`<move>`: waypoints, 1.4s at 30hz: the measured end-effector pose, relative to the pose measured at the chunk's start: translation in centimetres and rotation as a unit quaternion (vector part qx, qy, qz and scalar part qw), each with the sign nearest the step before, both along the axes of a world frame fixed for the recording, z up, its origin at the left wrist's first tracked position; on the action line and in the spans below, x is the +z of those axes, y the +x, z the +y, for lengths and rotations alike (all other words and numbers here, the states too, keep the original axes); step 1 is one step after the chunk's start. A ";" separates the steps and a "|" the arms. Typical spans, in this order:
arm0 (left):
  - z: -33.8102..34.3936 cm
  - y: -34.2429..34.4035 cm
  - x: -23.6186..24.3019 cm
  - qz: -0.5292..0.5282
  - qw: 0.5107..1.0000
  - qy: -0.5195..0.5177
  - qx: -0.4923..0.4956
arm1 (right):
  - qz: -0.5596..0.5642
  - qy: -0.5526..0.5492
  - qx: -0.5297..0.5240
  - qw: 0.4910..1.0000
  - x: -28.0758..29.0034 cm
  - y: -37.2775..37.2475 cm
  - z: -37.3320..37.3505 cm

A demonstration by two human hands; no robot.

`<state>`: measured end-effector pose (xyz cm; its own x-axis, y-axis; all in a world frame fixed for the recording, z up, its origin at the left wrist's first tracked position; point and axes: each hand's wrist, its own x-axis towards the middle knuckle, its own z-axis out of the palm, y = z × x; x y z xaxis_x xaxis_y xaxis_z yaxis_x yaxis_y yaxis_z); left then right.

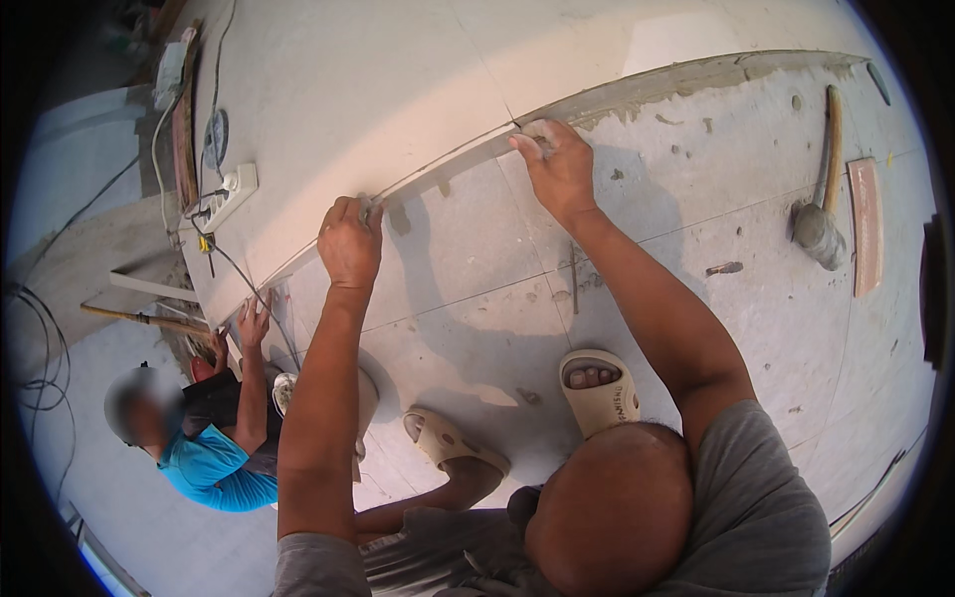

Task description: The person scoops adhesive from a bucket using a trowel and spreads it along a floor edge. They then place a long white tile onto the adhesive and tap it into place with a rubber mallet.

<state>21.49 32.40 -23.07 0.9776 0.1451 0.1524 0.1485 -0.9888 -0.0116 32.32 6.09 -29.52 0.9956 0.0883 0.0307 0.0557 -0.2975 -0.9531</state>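
Observation:
A long, thin pale tile strip stands along the front edge of a large beige raised slab. My left hand has its fingers curled over the strip's upper edge, toward its middle. At the strip's right end, beside a seam in the slab, my right hand pinches the corner between thumb and fingers. Right of that hand the slab's edge is bare, with rough grey mortar along it. A co-worker in a blue shirt reaches toward the strip's left end with both hands.
A mallet with a wooden handle lies at right, beside a pinkish strip. A white power strip with cables rests on the slab's left side. My sandalled feet stand on grey floor tiles scattered with mortar crumbs.

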 end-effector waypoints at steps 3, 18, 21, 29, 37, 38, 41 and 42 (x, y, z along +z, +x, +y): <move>0.3 -0.2 -0.2 0.018 1.000 0.003 0.010 | 0.011 -0.011 -0.018 1.000 -0.3 -0.2 0.4; -2.6 3.1 -1.1 0.081 0.996 0.029 0.011 | -0.057 -0.211 0.057 0.974 -2.5 0.5 -0.3; -2.5 2.9 -1.4 0.074 0.997 0.031 0.004 | -0.103 -0.217 0.049 0.970 -3.4 0.4 -0.2; -2.9 3.6 -2.6 0.054 0.998 0.036 -0.006 | -0.147 -0.198 0.065 0.967 -2.9 0.9 -1.9; -1.5 2.2 -2.5 0.065 0.996 0.059 0.003 | -0.124 -0.471 0.116 0.866 7.4 4.0 -21.6; -1.7 2.7 -2.2 0.069 0.996 0.058 0.003 | -0.114 -0.527 0.107 0.835 8.5 4.1 -25.8; -2.3 3.2 -0.3 0.096 0.994 0.049 -0.006 | 0.119 -0.699 0.143 0.690 12.4 2.7 -32.7; -2.1 3.1 0.2 0.115 0.992 0.049 0.001 | 0.199 -0.648 0.168 0.716 12.9 2.5 -33.5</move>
